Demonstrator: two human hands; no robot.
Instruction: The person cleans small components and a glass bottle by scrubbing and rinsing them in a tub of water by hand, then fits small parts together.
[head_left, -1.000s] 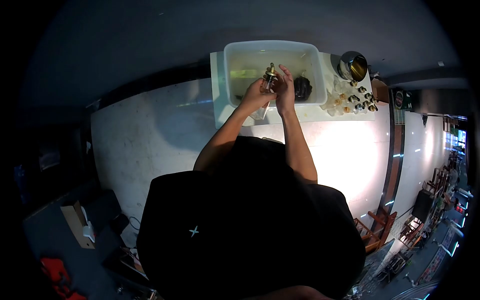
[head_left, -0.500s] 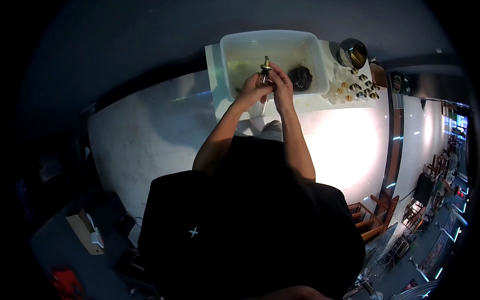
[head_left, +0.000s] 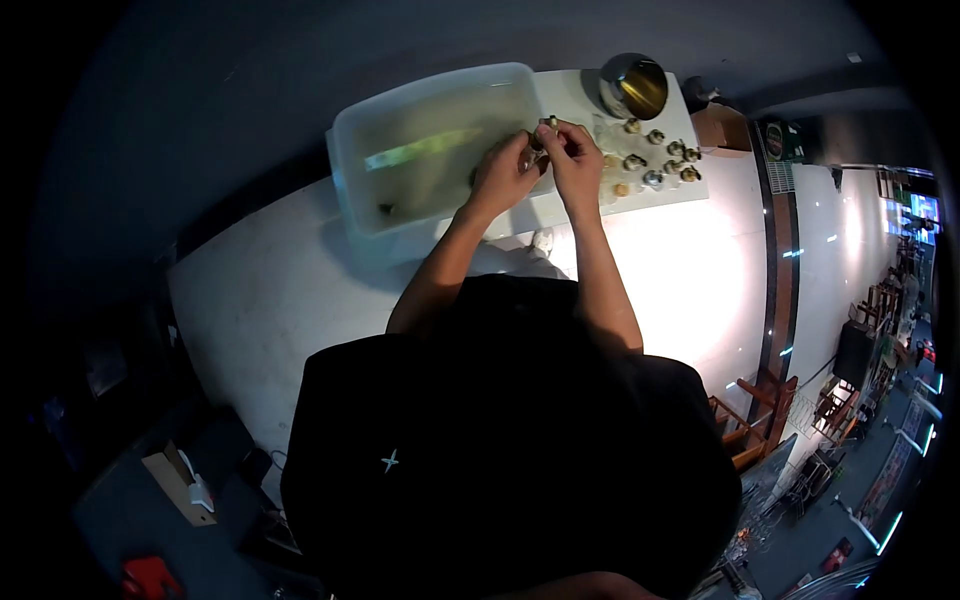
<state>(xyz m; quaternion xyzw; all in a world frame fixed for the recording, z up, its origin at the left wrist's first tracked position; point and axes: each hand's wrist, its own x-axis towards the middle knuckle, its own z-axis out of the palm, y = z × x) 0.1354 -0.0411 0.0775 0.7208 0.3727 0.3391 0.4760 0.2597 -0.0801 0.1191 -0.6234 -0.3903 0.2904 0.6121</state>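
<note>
the small glass bottle with a brass-coloured top [head_left: 537, 150] is clamped between the left hand [head_left: 506, 177] and right hand [head_left: 577, 168], upper centre. both forearms reach upward, converging, fingers bent.

Pale floor [head_left: 270, 290] spreads from 9 o'clock toward 3, harsh white glare [head_left: 700, 280] just right of centre. White table [head_left: 568, 90] near 12. Reddish-brown strip [head_left: 781, 290], dark-edged, runs along 3 o'clock side. Wooden chair [head_left: 750, 425] toward 4, more dark furniture [head_left: 850, 350] beyond. Bluish glow [head_left: 925, 210] between 2 and 3, light tubes [head_left: 890, 533] at 4. Deep gloom over by 9, open cardboard box [head_left: 183, 487] at 8.
</note>
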